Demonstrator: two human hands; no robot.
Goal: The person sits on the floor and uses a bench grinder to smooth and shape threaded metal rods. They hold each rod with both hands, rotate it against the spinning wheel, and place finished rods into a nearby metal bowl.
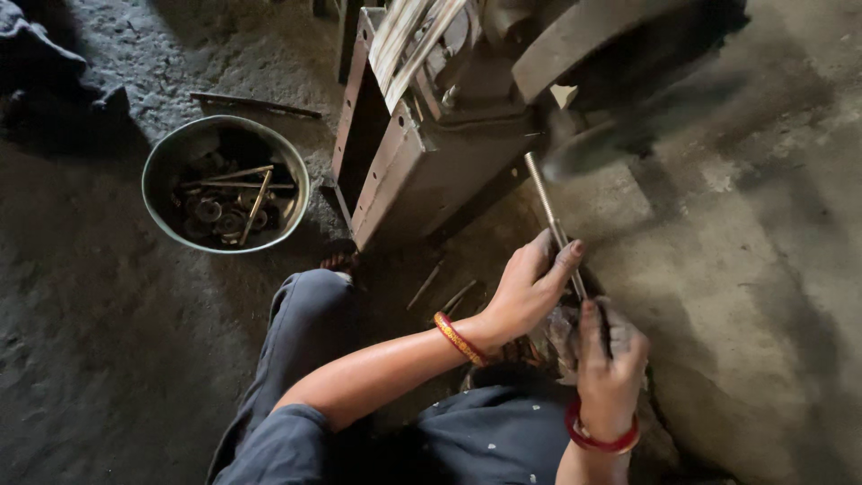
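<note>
I saw both hands, left hand (530,287) and right hand (609,359), pinching the thin grey metal rod (552,220) pointing toward one o'clock, where slipping fingers risked the spinning dark wheel (646,126).

rod (549,213): thin, straight, grey metal, dull with grime
rod pose: tilted, slanting from the upper left down to the lower right
rod upper end: free, close to the frame of the grey metal machine
rod lower part: gripped between fingers, its lower end hidden behind them
rod place: above the dusty floor, in front of the seated person's knees
</note>
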